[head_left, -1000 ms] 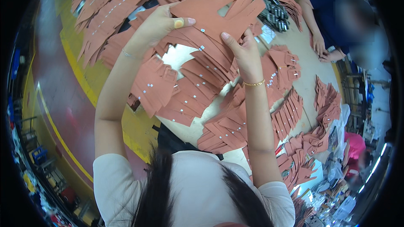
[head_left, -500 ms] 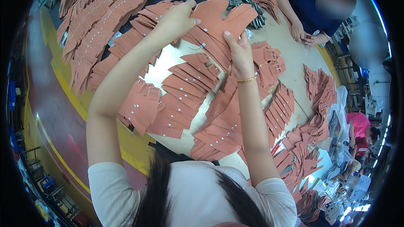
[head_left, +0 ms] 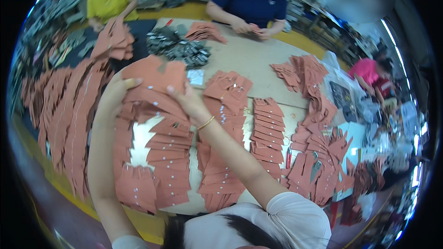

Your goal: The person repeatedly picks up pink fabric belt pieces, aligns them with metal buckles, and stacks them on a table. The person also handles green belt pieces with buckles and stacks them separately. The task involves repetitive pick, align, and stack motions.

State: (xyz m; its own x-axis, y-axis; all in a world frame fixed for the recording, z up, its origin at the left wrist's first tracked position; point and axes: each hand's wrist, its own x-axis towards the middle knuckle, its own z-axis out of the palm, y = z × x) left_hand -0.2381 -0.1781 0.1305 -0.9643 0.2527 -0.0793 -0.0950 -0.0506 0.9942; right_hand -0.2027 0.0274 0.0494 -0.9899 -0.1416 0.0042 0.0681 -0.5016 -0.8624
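Both my hands hold a terracotta, leather-like cut piece [head_left: 154, 76] with a notch in its far edge, raised over the far end of the rows on the table. My left hand [head_left: 119, 91] pinches its left side, thumb on top. Gripping the right edge, my right hand [head_left: 188, 103] also has its thumb on the upper face. Just below them, similar pieces [head_left: 154, 99] with small white labels lie overlapped; whether they touch the held piece I cannot tell. Nearer me runs a fanned row of labelled pieces [head_left: 170, 166].
More terracotta rows [head_left: 267, 133] cover the table [head_left: 244, 60], some with buckles. Long stacks [head_left: 69, 120] lie at the left. A pile of dark straps with buckles [head_left: 177, 46] sits beyond my hands. Across the table are a person in navy [head_left: 247, 2] and one in yellow [head_left: 112, 2].
The view has swung, bringing the far workers and strap pile into fuller sight. My hands, still on the piece, now appear further left and lower, and the piece looks flatter.
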